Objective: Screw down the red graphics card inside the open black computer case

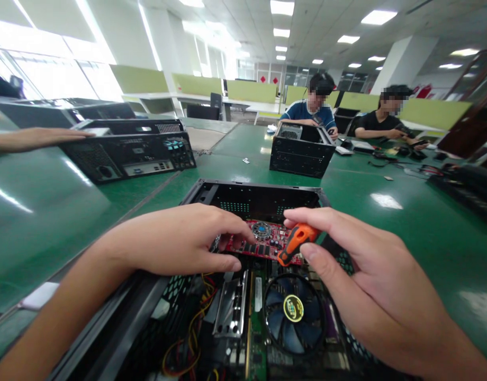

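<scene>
An open black computer case (212, 193) lies in front of me on the green table. A red graphics card (263, 241) sits at its far end, above a blue cooling fan (293, 312) on the motherboard. My left hand (176, 241) is closed on the left edge of the red card. My right hand (362, 280) pinches an orange-and-black screwdriver (293, 243), its handle over the card's right part. The screwdriver's tip is hidden.
A second black case (301, 148) stands farther back, a third (128, 151) at the left with another person's hand (37, 137) resting near it. Two people sit across the table. Yellow and red wires (191, 328) fill the case's left side. Parts and cables lie at the right (410, 164).
</scene>
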`<state>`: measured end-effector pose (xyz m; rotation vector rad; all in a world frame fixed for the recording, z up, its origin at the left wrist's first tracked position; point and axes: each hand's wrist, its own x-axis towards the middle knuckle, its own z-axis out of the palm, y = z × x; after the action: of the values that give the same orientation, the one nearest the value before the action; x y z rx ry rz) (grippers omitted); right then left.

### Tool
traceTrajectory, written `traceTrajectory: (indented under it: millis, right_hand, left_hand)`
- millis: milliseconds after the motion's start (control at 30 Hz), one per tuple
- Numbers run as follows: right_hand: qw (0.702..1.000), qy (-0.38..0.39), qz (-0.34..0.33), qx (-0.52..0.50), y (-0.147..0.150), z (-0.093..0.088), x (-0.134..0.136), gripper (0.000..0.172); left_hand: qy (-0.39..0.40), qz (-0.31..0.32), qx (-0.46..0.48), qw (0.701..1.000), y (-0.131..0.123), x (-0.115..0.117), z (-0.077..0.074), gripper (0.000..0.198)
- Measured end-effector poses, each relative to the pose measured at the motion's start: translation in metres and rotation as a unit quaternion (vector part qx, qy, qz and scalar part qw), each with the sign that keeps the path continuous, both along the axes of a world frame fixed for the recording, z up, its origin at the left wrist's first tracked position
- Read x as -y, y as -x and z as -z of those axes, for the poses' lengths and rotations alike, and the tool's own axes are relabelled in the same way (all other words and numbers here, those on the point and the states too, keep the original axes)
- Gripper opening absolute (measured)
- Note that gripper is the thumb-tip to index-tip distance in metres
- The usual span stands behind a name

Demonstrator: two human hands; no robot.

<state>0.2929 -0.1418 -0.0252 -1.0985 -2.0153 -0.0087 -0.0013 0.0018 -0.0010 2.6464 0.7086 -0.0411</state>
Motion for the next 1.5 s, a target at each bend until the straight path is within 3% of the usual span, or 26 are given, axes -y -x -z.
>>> traceTrajectory:
  millis: [1000, 1233, 1400, 1500]
  right_hand:
    - [1.0, -0.012, -0.017, 0.017, 0.0002, 0.0056, -0.0041, 0.032]
    - [0.997, 0.028, -0.066, -0.024, -0.0017, 0.0056, -0.0041, 0.016]
    - [0.999, 0.013, -0.051, -0.001, 0.002, 0.0063, -0.0039, 0.039]
    - [0.999, 0.017, -0.04, -0.006, 0.0025, 0.0045, -0.0019, 0.039]
  left_hand:
    - [-0.014, 0.002, -0.005, 1.0, 0.0015, -0.0017, 0.0029, 0.038]
    - [-0.02, -0.005, 0.001, 1.0, -0.0008, 0.0, 0.0012, 0.028]
    - [-0.012, 0.004, 0.013, 1.0, 0.0012, -0.0018, 0.0028, 0.036]
    - [-0.012, 0.004, 0.019, 1.0, 0.0019, -0.0024, 0.0039, 0.038]
